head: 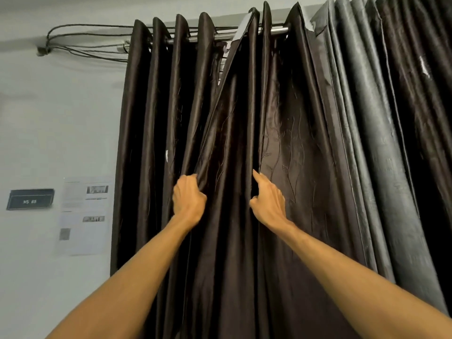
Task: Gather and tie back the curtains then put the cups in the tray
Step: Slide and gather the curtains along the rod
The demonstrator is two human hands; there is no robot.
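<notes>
Left hand (189,199) on curtain (220,118), pale wall (61,118)

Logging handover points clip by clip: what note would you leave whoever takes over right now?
Left hand: grips a fold of the dark brown glossy fabric curtain.
Right hand: pinches a neighbouring fold, index finger straight.
That curtain hangs on the silver metal rod, partly bunched, untied; a grey pleated curtain hangs to its right.
Done: gathering begun. Left: finish gathering, tie back, then cups into tray; cups, tray and tie not in view.
</notes>
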